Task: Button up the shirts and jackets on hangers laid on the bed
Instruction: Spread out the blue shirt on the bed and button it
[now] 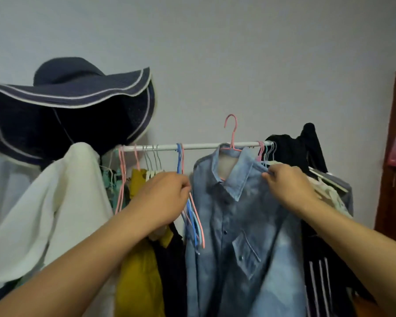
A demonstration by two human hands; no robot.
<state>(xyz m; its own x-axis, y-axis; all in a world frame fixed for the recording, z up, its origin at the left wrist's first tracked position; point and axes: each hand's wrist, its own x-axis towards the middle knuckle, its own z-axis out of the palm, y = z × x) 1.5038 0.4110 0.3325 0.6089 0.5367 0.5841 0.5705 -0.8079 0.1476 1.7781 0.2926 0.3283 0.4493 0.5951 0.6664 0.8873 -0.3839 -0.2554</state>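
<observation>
Faded matt denim shirt (238,225); smooth white metal rail (204,146).

A faded blue denim shirt (236,236) hangs upright on a pink wire hanger (231,136), buttoned down the front, collar folded flat, flap pocket on the chest (dark buttons, closed as far as shows). The hanger's hook rises above the white rail (199,146).

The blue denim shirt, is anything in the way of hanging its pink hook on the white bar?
Nothing visible blocks it. The pink hook sits above the white bar, over a bare stretch between the blue hangers and the hangers bunched at the right. The denim shirt is held by both hands.
</observation>
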